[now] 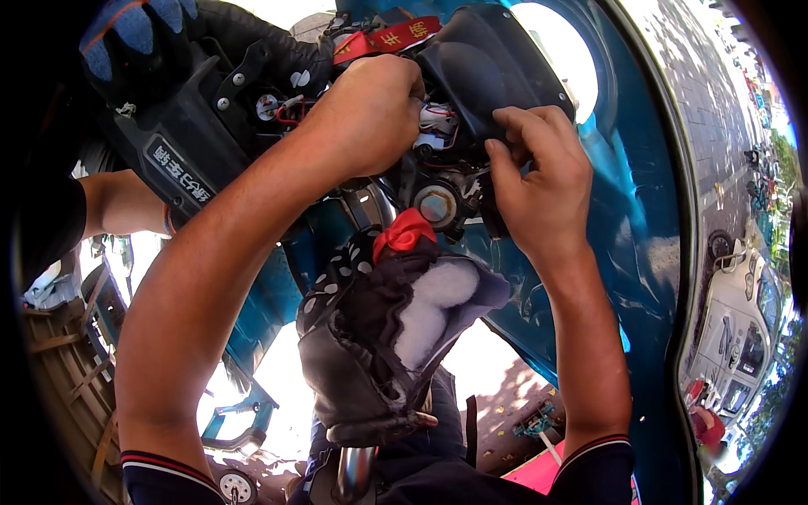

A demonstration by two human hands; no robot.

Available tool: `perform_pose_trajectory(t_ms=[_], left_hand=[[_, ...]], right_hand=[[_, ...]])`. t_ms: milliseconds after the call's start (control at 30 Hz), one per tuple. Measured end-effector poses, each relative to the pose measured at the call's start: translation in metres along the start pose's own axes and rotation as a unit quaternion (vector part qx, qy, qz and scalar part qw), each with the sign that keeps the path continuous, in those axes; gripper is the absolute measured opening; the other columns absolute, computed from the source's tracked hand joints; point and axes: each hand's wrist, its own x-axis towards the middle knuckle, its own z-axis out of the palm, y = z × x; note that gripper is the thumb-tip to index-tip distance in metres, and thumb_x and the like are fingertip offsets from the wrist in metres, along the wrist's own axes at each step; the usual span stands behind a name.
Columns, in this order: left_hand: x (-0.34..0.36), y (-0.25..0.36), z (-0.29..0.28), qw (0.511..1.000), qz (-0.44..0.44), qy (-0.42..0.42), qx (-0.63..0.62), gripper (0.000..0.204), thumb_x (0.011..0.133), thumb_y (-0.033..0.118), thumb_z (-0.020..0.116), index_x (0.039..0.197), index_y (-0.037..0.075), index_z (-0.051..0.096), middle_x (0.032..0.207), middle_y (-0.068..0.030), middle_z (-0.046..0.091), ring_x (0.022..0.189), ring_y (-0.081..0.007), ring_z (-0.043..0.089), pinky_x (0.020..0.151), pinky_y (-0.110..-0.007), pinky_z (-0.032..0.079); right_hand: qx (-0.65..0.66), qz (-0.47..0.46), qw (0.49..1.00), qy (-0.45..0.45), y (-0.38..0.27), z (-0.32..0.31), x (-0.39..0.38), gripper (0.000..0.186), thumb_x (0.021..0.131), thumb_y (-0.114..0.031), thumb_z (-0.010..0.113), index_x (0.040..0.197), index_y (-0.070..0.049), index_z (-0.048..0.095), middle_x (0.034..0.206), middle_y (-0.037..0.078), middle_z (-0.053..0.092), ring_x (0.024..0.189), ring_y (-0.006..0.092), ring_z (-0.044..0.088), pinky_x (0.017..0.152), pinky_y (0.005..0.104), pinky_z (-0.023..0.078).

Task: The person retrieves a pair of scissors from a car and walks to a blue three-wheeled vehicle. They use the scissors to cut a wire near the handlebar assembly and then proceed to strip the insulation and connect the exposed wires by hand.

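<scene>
My left hand [379,105] is closed in among the wiring of a blue vehicle's handlebar assembly. Its fingertips are hidden behind the hand, so what they pinch does not show. White connectors [433,135] with thin wires lie just beside it. My right hand [547,172] is half curled at the lower edge of a black plastic housing [488,63], thumb and forefinger apart with nothing visible between them. Below the wiring sits a large metal steering nut [437,204]. A red ribbon [387,39] lies across the top of the assembly.
A dark padded handlebar cover [345,362] with white fleece lining and a red bow [406,233] hangs in front of me. Another person's arm [126,202] shows at left, near a black panel [181,160]. Blue bodywork [627,236] stands at right; a parked white vehicle [732,328] is beyond.
</scene>
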Motion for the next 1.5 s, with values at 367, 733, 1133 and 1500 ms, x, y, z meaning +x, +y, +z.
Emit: perform_pose_trajectory(t_ms=[367,733,1133,1500], left_hand=[[0.004,0.001,-0.01,0.996,-0.034,-0.072,-0.04,0.025,0.079,0.015,0.069,0.09,-0.008,0.072,0.084,-0.0257,0.069,0.082,-0.0383,0.071,0.079,-0.044,0.055],[0.009,-0.002,-0.02,0.99,-0.011,-0.136,-0.046,0.025,0.073,0.012,0.072,0.089,-0.007,0.075,0.072,-0.0225,0.068,0.069,-0.0306,0.068,0.071,-0.041,0.056],[0.011,0.001,-0.024,0.976,-0.068,-0.173,-0.117,0.015,0.077,0.003,0.071,0.087,-0.008,0.073,0.071,-0.0116,0.069,0.065,-0.0172,0.068,0.063,-0.032,0.055],[0.012,0.009,-0.03,0.952,-0.132,-0.191,-0.198,0.012,0.076,-0.001,0.069,0.085,-0.008,0.073,0.071,-0.0111,0.07,0.065,-0.017,0.069,0.062,-0.032,0.055]], right_hand=[[-0.244,-0.17,0.954,-0.048,-0.012,0.023,0.024,0.028,0.066,-0.014,0.089,0.091,-0.008,0.077,0.137,0.01,0.061,0.136,0.0328,0.05,0.099,0.0484,0.041],[-0.358,-0.21,0.907,-0.071,-0.017,0.038,0.037,0.015,0.076,-0.011,0.075,0.089,-0.003,0.077,0.136,0.01,0.062,0.134,0.0296,0.052,0.096,0.0421,0.044],[-0.31,-0.255,0.913,-0.069,-0.015,0.036,0.038,0.009,0.078,-0.008,0.068,0.085,-0.003,0.071,0.112,0.011,0.064,0.114,0.0302,0.058,0.087,0.0408,0.048],[-0.305,-0.189,0.93,-0.08,-0.016,0.027,0.037,0.024,0.071,-0.019,0.084,0.087,-0.009,0.069,0.098,0.009,0.058,0.098,0.0303,0.057,0.078,0.0417,0.049]])
